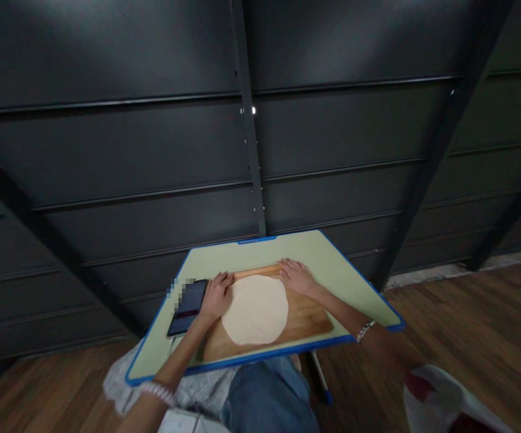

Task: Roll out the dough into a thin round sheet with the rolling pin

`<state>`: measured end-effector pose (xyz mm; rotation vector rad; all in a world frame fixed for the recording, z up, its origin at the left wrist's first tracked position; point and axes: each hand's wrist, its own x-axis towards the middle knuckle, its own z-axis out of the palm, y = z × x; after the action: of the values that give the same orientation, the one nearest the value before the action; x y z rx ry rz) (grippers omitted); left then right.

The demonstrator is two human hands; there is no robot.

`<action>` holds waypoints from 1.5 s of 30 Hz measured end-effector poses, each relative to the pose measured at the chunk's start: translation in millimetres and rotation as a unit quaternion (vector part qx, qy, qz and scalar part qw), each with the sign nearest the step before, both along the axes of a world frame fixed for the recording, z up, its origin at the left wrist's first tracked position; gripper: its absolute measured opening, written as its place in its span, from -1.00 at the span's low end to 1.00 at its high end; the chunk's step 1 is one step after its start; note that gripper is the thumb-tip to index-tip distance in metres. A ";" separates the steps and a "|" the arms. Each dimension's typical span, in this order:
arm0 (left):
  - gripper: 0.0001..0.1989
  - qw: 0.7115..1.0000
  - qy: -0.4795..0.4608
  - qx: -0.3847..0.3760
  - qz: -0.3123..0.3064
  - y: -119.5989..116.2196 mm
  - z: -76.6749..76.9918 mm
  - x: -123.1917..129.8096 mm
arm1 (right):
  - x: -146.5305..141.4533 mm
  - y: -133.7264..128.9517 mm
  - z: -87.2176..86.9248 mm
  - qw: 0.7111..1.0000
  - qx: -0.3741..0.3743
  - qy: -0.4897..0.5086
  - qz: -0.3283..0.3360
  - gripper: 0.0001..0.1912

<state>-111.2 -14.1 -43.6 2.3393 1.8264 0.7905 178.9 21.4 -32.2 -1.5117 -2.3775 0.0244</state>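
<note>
Blue-jeaned knee (265, 391) nearest, under the tabletop's (332, 264) near edge. Left hand (216, 296) flat, fingers spread, pressing one end of the rolling pin (257, 272); right hand (297, 276) likewise on the other end, neither grip closed around it. Round flat dough (255, 310) just before the pin, on a wooden board (308, 316) mid-tabletop. Dark phone (187, 307) beside the left hand, toward the left edge.

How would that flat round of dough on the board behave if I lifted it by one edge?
The dough looks rolled thin and wide on the wooden board, so it would probably droop and stretch. It seems soft, so likely to tear or stick.
</note>
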 end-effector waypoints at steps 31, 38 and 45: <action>-0.28 0.971 0.218 0.063 -0.070 -120.2 -6.1 16.1 | 38.7 -114.1 13.3 0.979 -0.039 -0.020 0.199 -0.14; -0.31 0.976 0.197 0.042 -0.085 -111.7 -0.6 14.5 | 34.5 -109.4 15.0 0.982 -0.037 -0.014 0.186 -0.16; -0.30 0.978 0.189 0.025 -0.082 -102.5 1.0 15.4 | 33.5 -100.3 14.9 0.981 -0.025 -0.018 0.190 -0.17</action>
<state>-95.8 -116.6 -42.6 2.7837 1.7147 0.3953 212.3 -78.9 -17.2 -1.0640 -2.6775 0.1465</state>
